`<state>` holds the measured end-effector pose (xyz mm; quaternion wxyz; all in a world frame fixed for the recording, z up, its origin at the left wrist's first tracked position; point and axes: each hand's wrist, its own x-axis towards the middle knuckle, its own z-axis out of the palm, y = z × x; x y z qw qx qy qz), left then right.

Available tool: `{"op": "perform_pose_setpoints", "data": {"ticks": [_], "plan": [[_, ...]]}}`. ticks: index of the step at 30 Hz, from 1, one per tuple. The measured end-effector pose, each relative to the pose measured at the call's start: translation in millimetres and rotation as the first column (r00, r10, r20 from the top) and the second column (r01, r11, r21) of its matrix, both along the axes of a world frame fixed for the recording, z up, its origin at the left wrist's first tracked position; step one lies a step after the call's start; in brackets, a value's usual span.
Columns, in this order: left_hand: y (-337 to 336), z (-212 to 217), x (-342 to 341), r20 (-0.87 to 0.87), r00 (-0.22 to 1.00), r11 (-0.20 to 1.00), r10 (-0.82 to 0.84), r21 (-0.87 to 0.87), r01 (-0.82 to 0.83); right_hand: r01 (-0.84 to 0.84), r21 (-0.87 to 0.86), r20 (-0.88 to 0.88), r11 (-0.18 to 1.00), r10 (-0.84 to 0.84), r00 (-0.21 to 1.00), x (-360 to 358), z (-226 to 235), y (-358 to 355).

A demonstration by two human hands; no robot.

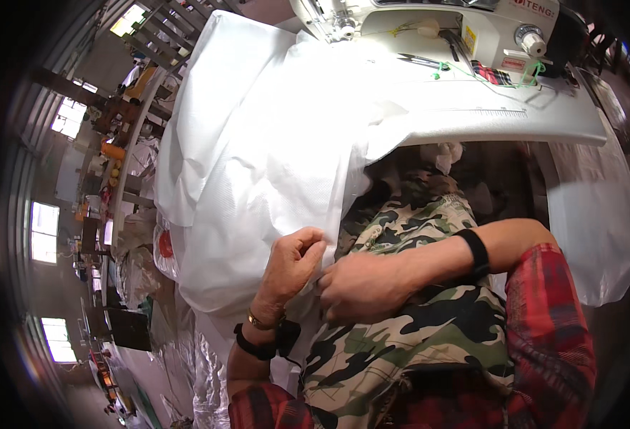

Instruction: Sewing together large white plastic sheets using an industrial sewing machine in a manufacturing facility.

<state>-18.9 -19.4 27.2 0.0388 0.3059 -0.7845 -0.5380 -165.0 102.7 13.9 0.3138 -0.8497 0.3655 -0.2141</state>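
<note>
A large white sheet [258,164], thin and faintly textured, drapes from the sewing machine's table down past my lap. My left hand [295,263] pinches its near right edge between thumb and forefinger. Close beside it, my right hand [363,286] is curled with its back upward, slightly blurred. Its fingertips meet the sheet's edge just below my left hand, and whatever they grip is hidden. Under the bright lamp, the far end of the sheet lies by the head of the sewing machine [343,27].
On the white machine table [500,129] lie dark tweezers [422,61], green thread [465,71] and a plaid cloth scrap [492,74]. Translucent white plastic [597,222] hangs at the right. Camouflage cloth [415,336] covers my lap. Cluttered shelving [132,157] stands at left.
</note>
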Motion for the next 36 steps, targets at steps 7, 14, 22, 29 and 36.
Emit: {"op": "perform_pose_setpoints", "data": {"ticks": [7,14,22,29,36], "plan": [[-5.3,21.5,9.8,-0.356,0.9,0.967,0.254,0.111,-0.229,0.833,0.403,0.561,0.379,-0.822,0.102,-106.2,-7.0,-36.4],[-15.7,49.5,-5.7,-0.553,0.703,0.883,0.448,0.395,-0.252,0.5,0.659,0.625,0.562,-0.779,0.052,-134.7,-18.1,-60.9],[-13.7,38.5,-6.4,-0.53,0.769,0.934,0.358,0.221,-0.282,0.353,0.663,0.648,0.66,-0.743,0.171,-88.6,-46.0,-18.6],[-13.7,34.2,-7.2,-0.49,0.788,0.927,0.373,0.236,-0.293,0.389,0.826,0.452,0.408,-0.892,-0.024,-77.7,-75.7,-17.0],[-19.4,30.4,-7.4,-0.512,0.754,0.91,0.412,0.269,-0.315,0.051,0.625,0.72,0.779,-0.601,0.347,-74.4,-46.6,-3.2]]}}
